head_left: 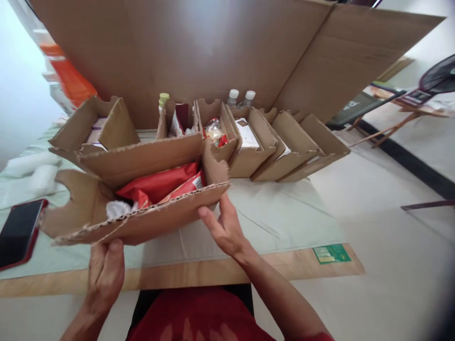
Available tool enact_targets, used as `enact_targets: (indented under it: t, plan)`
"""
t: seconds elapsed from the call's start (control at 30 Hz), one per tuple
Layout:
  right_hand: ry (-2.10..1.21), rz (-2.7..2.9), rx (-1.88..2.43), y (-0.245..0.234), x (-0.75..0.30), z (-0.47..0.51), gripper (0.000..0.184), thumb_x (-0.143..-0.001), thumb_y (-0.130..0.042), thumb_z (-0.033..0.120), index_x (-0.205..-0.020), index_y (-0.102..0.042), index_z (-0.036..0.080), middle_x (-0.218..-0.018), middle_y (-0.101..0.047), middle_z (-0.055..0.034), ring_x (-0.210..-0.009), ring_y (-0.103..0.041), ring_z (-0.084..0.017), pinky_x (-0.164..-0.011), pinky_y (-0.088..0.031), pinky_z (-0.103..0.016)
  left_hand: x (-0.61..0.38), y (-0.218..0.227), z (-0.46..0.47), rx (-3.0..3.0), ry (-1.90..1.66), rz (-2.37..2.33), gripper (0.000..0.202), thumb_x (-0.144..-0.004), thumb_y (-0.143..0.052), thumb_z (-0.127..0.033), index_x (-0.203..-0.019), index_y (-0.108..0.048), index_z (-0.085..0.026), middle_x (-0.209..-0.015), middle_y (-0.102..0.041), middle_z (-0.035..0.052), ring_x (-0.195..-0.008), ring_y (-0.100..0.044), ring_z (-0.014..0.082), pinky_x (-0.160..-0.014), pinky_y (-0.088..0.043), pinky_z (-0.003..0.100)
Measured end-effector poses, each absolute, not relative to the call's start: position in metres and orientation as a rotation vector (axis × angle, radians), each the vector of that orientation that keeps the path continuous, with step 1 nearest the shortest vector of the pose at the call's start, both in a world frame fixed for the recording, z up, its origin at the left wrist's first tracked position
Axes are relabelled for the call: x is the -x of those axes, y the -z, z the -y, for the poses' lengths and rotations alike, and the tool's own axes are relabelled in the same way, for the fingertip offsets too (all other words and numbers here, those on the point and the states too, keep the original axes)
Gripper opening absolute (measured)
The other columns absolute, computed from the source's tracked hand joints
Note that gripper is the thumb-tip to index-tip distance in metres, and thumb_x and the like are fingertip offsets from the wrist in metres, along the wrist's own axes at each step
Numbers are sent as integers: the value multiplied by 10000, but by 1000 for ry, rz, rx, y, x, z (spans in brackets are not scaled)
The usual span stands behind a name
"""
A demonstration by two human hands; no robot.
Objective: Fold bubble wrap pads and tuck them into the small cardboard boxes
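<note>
The cardboard box (161, 215), red packets (159, 184) inside, is held tilted over the table (280, 267): left grip (105, 270) closed on its near lower edge, right grip (227, 229) clasping its right end. Left of the box, a phone (18, 233) lies on pale cloth (256, 222); behind it stand smaller cartons (249, 166); far right, a fan (439, 76).

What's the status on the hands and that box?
Left hand, right hand holding cardboard box. Red packaging inside. More boxes close behind.
</note>
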State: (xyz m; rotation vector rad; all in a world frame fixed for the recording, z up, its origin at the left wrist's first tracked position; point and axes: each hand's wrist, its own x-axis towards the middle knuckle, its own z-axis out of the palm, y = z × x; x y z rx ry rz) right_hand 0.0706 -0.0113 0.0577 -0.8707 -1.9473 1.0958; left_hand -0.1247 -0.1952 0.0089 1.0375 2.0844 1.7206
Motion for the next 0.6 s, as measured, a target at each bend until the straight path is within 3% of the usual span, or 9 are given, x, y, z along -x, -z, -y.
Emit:
enact_targets:
  t: [0.1, 0.23, 0.37, 0.47, 0.6]
  plan:
    - [-1234, 2040, 776, -32, -41, 4, 752, -892, -652, 625, -1484, -489, 190, -1466, -613, -158, -1337, -570, -333, -1156, -438, -517, 113, 18, 222, -798, -1757, -2195, 479, -1025, -514, -464, -1445, -516, -235, -1377, -642, 104, -1418, -513, 309, -1268, -342, 522]
    - [-1322, 2107, 586, -6, 9, -8, 855, -885, -662, 609, -1563, -374, 174, -1564, -534, -160, -1419, -527, -304, -1191, -429, -468, 106, 30, 226, -810, -1748, -2224, 599, -974, -620, -420, -1511, -419, -245, -1421, -611, 124, -1443, -500, 310, -1282, -306, 529]
    - [-1168, 2169, 679, 5, 46, -2, 824, -1002, -493, 549, -1644, -187, 134, -1709, -304, -192, -1577, -324, -284, -1288, -286, -494, 97, 29, 221, -884, -1777, -2224, 801, -934, -684, -348, -1586, -227, -263, -1595, -428, 164, -1542, -373, 289, -1284, -280, 513]
    - [-1042, 2191, 731, 9, 62, 5, 755, -1063, -335, 529, -1659, -138, 110, -1725, -263, -195, -1615, -240, -258, -1317, -217, -490, 90, 31, 219, -948, -1814, -2191, 788, -913, -704, -306, -1561, -257, -273, -1665, -313, 164, -1555, -345, 297, -1286, -269, 523]
    - [-982, 2127, 630, 19, 78, 8, 783, -1069, -272, 599, -1666, -150, 107, -1735, -230, -194, -1626, -202, -246, -1329, -203, -466, 86, 30, 214, -929, -1864, -2159, 782, -901, -709, -270, -1560, -288, -255, -1660, -313, 156, -1582, -282, 301, -1304, -213, 530]
